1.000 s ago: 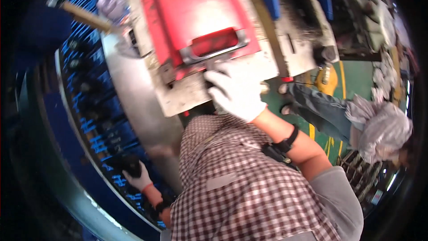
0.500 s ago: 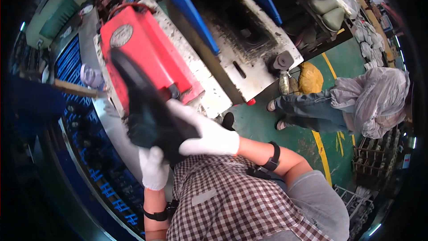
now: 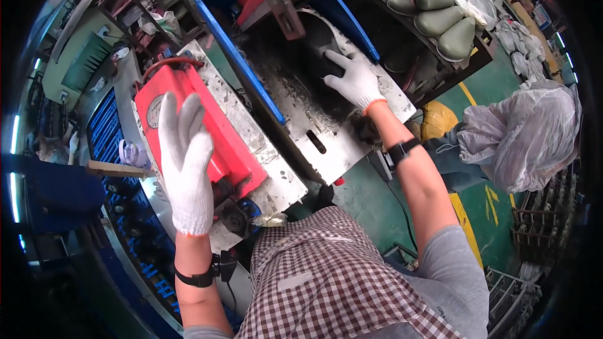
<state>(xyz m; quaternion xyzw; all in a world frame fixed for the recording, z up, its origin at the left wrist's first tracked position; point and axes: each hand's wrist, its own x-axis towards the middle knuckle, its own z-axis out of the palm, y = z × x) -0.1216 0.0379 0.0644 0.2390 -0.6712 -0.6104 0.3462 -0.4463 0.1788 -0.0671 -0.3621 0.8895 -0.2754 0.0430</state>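
Note:
My left hand (image 3: pixel 185 163), in a white knit glove, is raised flat with its fingers spread and holds nothing; it hovers over the red machine housing (image 3: pixel 207 138). My right hand (image 3: pixel 355 78), also in a white glove, reaches into the dark opening of the machine (image 3: pixel 301 88), above a worn grey metal plate (image 3: pixel 333 144). Its fingertips rest against something black and a pale curved edge inside; the dark hides whether it grips. Each wrist carries a black band.
Green shoe lasts (image 3: pixel 440 16) lie on a shelf at the upper right. Another person (image 3: pixel 527 132) in a translucent plastic cover sits at the right on the green floor. A blue frame bar (image 3: pixel 242 63) runs beside the opening. A blue rack (image 3: pixel 110 132) lies at the left.
Both hands held a black piece in front of the red housing half a second ago. Now my right hand has gone into the machine opening and my left hand is up, empty.

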